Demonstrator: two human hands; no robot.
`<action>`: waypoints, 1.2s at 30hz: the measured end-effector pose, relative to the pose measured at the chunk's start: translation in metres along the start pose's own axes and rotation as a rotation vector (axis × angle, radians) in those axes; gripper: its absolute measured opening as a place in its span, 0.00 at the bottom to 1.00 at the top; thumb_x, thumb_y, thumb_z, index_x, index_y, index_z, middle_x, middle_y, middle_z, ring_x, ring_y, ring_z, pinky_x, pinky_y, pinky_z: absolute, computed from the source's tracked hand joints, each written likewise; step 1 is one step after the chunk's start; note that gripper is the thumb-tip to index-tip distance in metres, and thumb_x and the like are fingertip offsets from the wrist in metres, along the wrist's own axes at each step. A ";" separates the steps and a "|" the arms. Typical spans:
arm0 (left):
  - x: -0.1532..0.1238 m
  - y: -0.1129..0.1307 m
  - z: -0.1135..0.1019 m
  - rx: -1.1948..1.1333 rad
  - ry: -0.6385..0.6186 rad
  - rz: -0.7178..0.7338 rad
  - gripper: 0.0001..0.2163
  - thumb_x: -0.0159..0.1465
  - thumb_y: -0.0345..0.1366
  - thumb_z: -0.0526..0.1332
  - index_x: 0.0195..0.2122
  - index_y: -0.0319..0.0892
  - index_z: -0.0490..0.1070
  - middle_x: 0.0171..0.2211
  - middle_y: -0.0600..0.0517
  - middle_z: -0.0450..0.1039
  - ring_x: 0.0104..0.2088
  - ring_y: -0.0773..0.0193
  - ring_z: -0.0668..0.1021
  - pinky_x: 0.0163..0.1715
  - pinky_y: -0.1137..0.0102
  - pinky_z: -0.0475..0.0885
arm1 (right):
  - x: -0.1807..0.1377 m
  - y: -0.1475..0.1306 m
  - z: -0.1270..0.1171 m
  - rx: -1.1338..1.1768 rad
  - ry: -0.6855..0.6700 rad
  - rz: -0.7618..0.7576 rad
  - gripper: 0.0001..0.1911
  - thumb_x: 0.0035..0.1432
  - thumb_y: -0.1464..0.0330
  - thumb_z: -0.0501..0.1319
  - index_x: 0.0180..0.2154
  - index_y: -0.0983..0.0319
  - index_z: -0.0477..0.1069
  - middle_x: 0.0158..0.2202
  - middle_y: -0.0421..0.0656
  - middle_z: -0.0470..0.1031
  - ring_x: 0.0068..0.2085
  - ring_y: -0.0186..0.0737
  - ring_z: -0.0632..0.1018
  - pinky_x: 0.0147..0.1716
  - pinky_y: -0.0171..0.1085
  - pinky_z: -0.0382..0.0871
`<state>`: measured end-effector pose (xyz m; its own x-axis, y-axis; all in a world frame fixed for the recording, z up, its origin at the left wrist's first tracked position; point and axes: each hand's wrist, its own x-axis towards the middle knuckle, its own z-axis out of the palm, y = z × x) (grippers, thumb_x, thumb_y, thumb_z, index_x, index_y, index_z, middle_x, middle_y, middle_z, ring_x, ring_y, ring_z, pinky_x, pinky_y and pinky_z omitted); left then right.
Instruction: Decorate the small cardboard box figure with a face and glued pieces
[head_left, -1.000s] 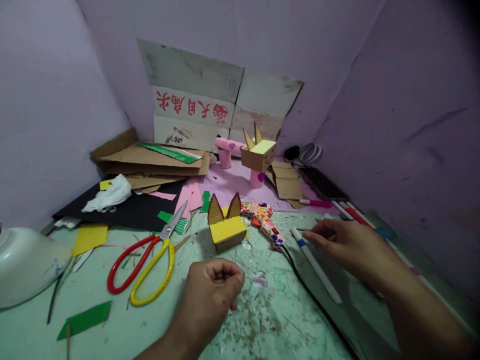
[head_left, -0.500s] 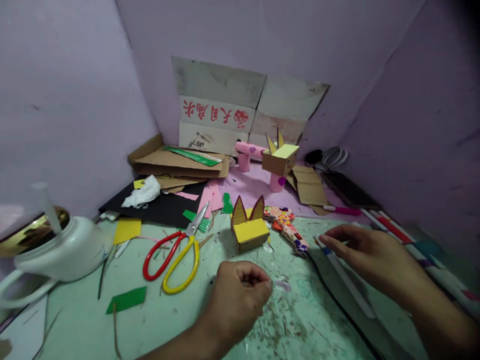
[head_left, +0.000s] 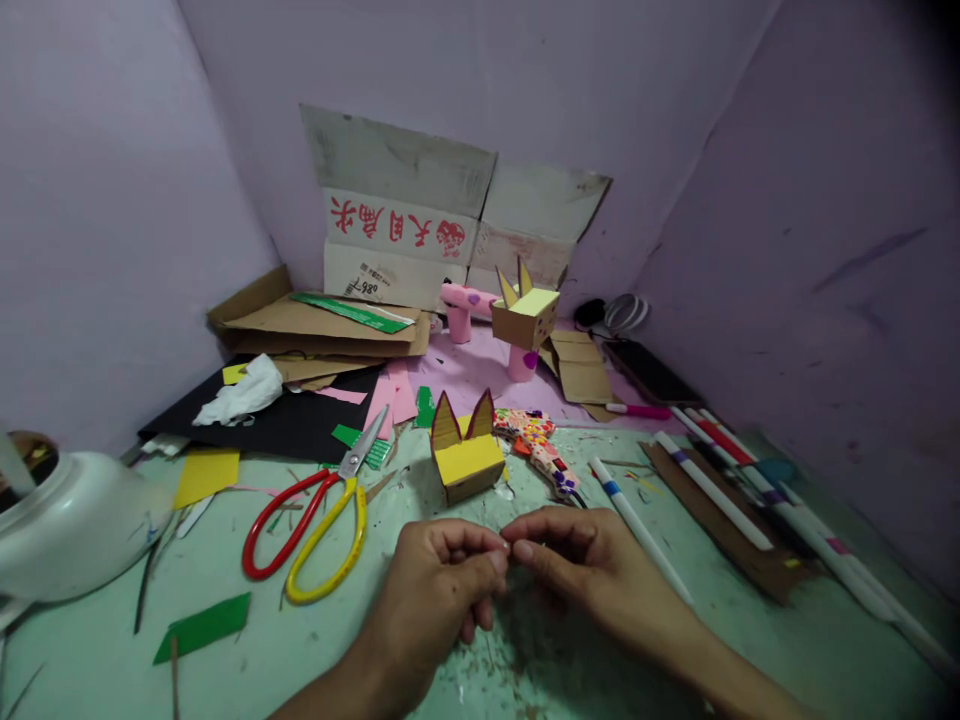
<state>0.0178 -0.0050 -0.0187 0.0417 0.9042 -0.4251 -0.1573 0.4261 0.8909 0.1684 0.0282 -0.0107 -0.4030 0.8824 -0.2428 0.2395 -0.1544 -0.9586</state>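
Observation:
My left hand (head_left: pixel 442 590) and my right hand (head_left: pixel 589 565) meet fingertip to fingertip low over the green tabletop (head_left: pixel 375 650). Both are pinched closed; whatever lies between the fingers is too small or hidden to make out. Just beyond them stands a small yellow-topped cardboard box (head_left: pixel 470 467) with two pointed, dark-edged ears. Behind its right side lies a glue gun (head_left: pixel 536 445) with a flowered covering. Right of my right hand rests a white marker (head_left: pixel 641 530) with a blue band. Scissors (head_left: pixel 322 520) with one red and one yellow handle lie open to the left.
Farther back, a pink figure (head_left: pixel 523 360) carries an eared cardboard head (head_left: pixel 525 318). Cardboard pieces (head_left: pixel 330 335) and black paper (head_left: pixel 225 430) lie back left. A white teapot-like vessel (head_left: pixel 82 520) stands at far left. Several markers (head_left: pixel 810 530) and a phone (head_left: pixel 651 375) are on the right.
My right hand has left the spot by the blue-banded marker and moved left to meet my left hand. The camera view has turned slightly right.

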 end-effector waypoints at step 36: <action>0.000 0.005 -0.001 0.031 0.034 -0.151 0.07 0.41 0.38 0.62 0.17 0.40 0.68 0.09 0.60 0.63 0.08 0.78 0.61 0.07 0.81 0.48 | -0.004 0.007 -0.001 -0.352 -0.038 -0.204 0.11 0.56 0.66 0.57 0.29 0.65 0.75 0.21 0.42 0.74 0.23 0.34 0.70 0.22 0.33 0.62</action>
<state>0.0161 -0.0034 -0.0146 0.0292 0.8287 -0.5589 -0.1215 0.5579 0.8210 0.1725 0.0235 -0.0167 -0.5046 0.8609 -0.0650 0.4362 0.1892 -0.8797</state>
